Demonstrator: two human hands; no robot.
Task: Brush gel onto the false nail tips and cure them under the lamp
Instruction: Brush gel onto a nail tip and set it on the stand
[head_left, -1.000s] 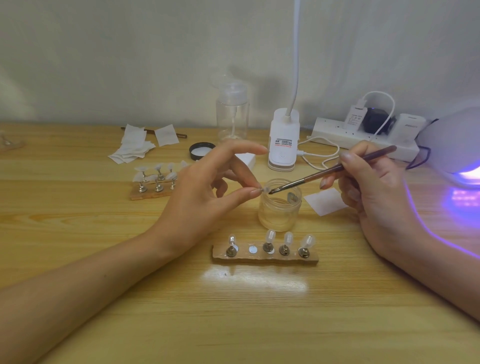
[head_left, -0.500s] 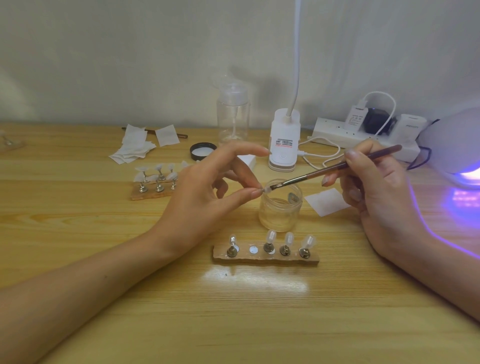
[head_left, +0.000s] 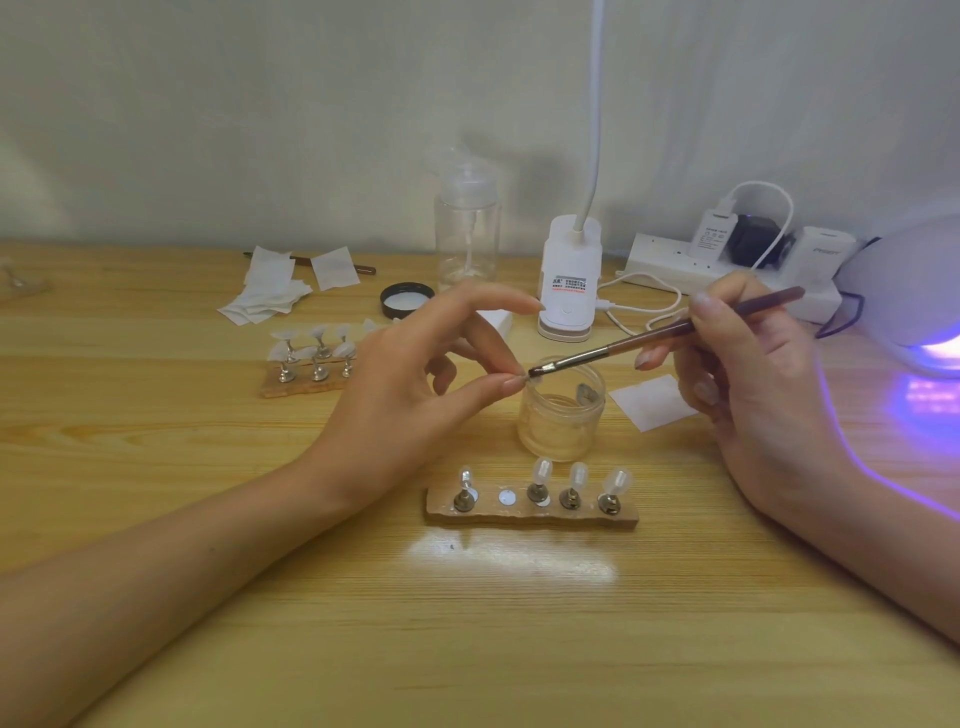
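The person is working through the brushing stage, and by the look of it the job is well short of finished. The left hand (head_left: 415, 374) is pinching a single nail tip (head_left: 529, 378) between thumb and a fingertip, holding it just above the rim of the open jar of gel (head_left: 563, 415), with the other fingers fanning out loosely. The right hand (head_left: 743, 374) is gripping the brush (head_left: 665, 335) like a pen, its bristles touching the pinched tip, so gel is apparently going onto this one piece. On the counter (head_left: 467, 623) the near holder strip (head_left: 530, 512) is carrying four tips on their stands, and one bare disc (head_left: 507, 497), second from the left, is showing where a stand is missing; the tip in hand probably belongs there. The far holder strip (head_left: 311, 364), behind the left hand, is bearing several more tips; whether any on either strip are already coated is too small to tell. The lamp (head_left: 914, 291) is glowing violet at the right edge, well apart from both strips, and its opening is lying out of view. Judging from this, the brushing is left to finish and the tips on both strips are waiting to go under the lamp.
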